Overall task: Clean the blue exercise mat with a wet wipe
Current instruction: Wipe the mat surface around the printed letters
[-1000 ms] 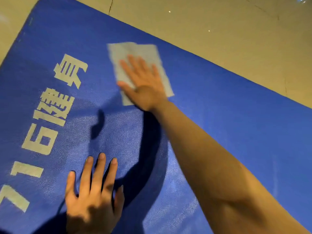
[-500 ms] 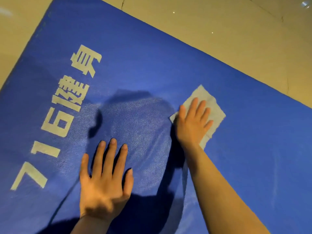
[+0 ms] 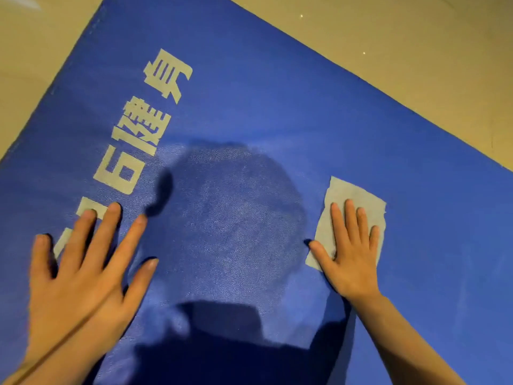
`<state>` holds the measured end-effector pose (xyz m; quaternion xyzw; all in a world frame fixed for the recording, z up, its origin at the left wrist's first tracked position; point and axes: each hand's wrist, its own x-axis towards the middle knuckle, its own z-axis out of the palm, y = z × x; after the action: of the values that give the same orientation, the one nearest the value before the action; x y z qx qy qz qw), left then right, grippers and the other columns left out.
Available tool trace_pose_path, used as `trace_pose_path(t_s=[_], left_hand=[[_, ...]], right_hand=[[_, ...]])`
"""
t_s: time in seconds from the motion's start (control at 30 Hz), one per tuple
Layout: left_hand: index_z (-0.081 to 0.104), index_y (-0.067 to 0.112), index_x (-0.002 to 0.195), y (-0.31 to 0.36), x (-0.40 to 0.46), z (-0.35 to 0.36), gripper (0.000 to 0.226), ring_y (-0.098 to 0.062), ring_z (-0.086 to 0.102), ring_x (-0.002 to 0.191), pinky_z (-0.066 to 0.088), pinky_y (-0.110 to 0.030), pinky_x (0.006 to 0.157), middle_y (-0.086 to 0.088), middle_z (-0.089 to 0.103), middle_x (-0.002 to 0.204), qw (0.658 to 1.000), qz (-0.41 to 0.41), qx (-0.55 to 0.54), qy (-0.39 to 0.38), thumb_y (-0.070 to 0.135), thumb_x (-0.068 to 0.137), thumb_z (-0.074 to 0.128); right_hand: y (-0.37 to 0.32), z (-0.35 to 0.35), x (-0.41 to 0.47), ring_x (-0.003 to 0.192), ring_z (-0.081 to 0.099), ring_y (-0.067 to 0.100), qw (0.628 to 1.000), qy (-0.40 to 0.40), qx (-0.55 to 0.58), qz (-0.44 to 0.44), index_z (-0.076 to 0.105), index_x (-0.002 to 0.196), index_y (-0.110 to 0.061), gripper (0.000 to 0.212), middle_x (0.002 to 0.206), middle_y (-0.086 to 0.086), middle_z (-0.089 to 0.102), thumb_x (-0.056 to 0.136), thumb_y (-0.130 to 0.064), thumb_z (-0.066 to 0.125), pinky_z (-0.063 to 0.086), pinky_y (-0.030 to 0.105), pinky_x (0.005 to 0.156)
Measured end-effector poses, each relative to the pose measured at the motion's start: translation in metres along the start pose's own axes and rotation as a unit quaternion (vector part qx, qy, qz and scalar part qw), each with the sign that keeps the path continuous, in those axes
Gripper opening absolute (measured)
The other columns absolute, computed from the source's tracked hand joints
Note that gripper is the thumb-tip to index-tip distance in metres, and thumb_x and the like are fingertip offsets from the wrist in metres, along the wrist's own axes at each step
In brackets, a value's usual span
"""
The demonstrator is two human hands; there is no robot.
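The blue exercise mat (image 3: 277,107) fills most of the view and lies flat on the floor, with pale printed characters running up its left side. A pale wet wipe (image 3: 352,195) lies flat on the mat at the right. My right hand (image 3: 349,251) presses down on the wipe with straight fingers, covering its lower half. My left hand (image 3: 80,262) rests flat on the mat at the lower left, fingers spread, partly over the printed characters. A damp, glossy patch shows on the mat between my hands.
Beige tiled floor (image 3: 416,51) borders the mat along its far edge and at the upper left corner. My own dark shadow falls across the middle and lower part of the mat.
My right hand has slid the wipe from the far middle of the mat toward me and to the right. My left hand stays flat on the mat as the view shifts.
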<state>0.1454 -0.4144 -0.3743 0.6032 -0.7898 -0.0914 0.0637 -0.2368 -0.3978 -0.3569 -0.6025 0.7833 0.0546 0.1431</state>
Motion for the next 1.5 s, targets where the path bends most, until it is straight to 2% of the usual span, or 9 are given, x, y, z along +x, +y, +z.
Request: trace_pose_path(t_s=[0.13, 0.27, 0.43, 0.57, 0.63, 0.8, 0.97, 1.3, 1.5], left_hand=[[0.042, 0.01, 0.149, -0.008, -0.002, 0.0, 0.062, -0.048, 0.034, 0.139, 0.025, -0.072, 0.105, -0.023, 0.037, 0.153, 0.999, -0.013, 0.045, 0.004, 0.046, 0.099, 0.031], [0.046, 0.015, 0.147, -0.006, -0.005, 0.001, 0.058, -0.04, 0.037, 0.14, 0.023, -0.068, 0.107, -0.017, 0.039, 0.154, 0.997, -0.024, 0.065, 0.038, 0.044, 0.099, 0.034], [0.044, 0.02, 0.146, -0.001, -0.002, -0.002, 0.055, -0.036, 0.037, 0.14, 0.023, -0.065, 0.11, -0.014, 0.044, 0.15, 0.996, -0.038, 0.07, 0.046, 0.044, 0.097, 0.037], [0.053, 0.022, 0.141, -0.001, 0.002, -0.003, 0.055, -0.033, 0.034, 0.143, 0.026, -0.066, 0.109, -0.013, 0.047, 0.146, 0.994, -0.048, 0.081, 0.056, 0.042, 0.091, 0.041], [0.052, 0.024, 0.139, -0.001, 0.005, 0.0, 0.053, -0.026, 0.022, 0.149, 0.025, -0.064, 0.109, -0.012, 0.048, 0.144, 0.994, -0.049, 0.08, 0.061, 0.042, 0.091, 0.037], [0.053, 0.026, 0.129, -0.005, 0.01, 0.008, 0.051, -0.032, 0.044, 0.127, 0.031, -0.058, 0.1, -0.009, 0.061, 0.134, 0.993, -0.048, 0.093, 0.052, 0.048, 0.093, 0.024], [0.053, 0.029, 0.129, -0.005, 0.01, 0.01, 0.049, -0.03, 0.04, 0.132, 0.033, -0.058, 0.097, -0.004, 0.049, 0.138, 0.993, -0.049, 0.087, 0.068, 0.047, 0.089, 0.032], [0.055, 0.029, 0.133, -0.003, 0.008, 0.008, 0.048, -0.03, 0.047, 0.131, 0.035, -0.06, 0.103, -0.007, 0.054, 0.141, 0.992, -0.045, 0.068, 0.093, 0.042, 0.088, 0.041], [0.044, 0.029, 0.146, -0.008, 0.005, 0.007, 0.057, -0.022, 0.022, 0.15, 0.022, -0.058, 0.113, -0.007, 0.04, 0.155, 0.995, -0.047, 0.039, 0.073, 0.047, 0.093, 0.036]], right_hand=[[-0.058, -0.009, 0.072, 0.151, -0.008, 0.024, 0.987, 0.05, 0.055, 0.145, 0.001, 0.156, -0.03, 0.083, 0.165, -0.001, -0.005, 0.085, -0.072, 0.007, -0.006, 0.053, 0.119], [-0.133, -0.019, 0.145, 0.151, -0.005, 0.03, 0.984, 0.075, 0.043, 0.154, 0.003, 0.157, -0.021, 0.063, 0.165, 0.009, -0.004, 0.104, -0.05, 0.02, -0.004, 0.056, 0.118], [-0.253, -0.01, 0.204, 0.15, 0.013, 0.033, 0.987, 0.159, -0.009, 0.002, 0.021, 0.156, -0.02, 0.057, 0.163, 0.011, 0.016, 0.104, -0.042, 0.023, 0.008, 0.059, 0.118], [-0.282, -0.022, 0.21, 0.151, 0.005, 0.03, 0.956, 0.031, -0.037, -0.288, 0.017, 0.156, -0.028, 0.059, 0.165, 0.002, 0.01, 0.101, -0.049, 0.025, -0.001, 0.053, 0.118], [-0.252, -0.035, 0.229, 0.151, 0.012, 0.029, 0.946, 0.036, -0.017, -0.321, 0.025, 0.155, -0.029, 0.065, 0.163, 0.002, 0.017, 0.097, -0.058, 0.027, 0.005, 0.049, 0.119], [-0.174, -0.06, 0.267, 0.151, -0.003, 0.025, 0.997, 0.052, 0.038, 0.031, 0.008, 0.158, -0.029, 0.067, 0.165, 0.002, -0.001, 0.1, -0.059, 0.026, -0.004, 0.047, 0.121], [-0.245, -0.059, 0.307, 0.15, -0.009, 0.034, 0.98, 0.065, 0.075, 0.172, -0.001, 0.158, -0.021, 0.066, 0.165, 0.007, -0.005, 0.103, -0.053, 0.014, -0.008, 0.053, 0.119], [-0.424, -0.021, 0.248, 0.151, -0.001, 0.025, 0.962, 0.024, -0.058, -0.266, 0.011, 0.157, -0.024, 0.054, 0.165, -0.001, 0.006, 0.105, -0.035, 0.019, -0.009, 0.052, 0.119], [-0.337, -0.029, 0.238, 0.151, -0.006, 0.015, 0.974, 0.01, 0.016, -0.226, 0.005, 0.157, -0.031, 0.054, 0.165, -0.008, -0.003, 0.106, -0.042, 0.02, -0.009, 0.038, 0.12]])
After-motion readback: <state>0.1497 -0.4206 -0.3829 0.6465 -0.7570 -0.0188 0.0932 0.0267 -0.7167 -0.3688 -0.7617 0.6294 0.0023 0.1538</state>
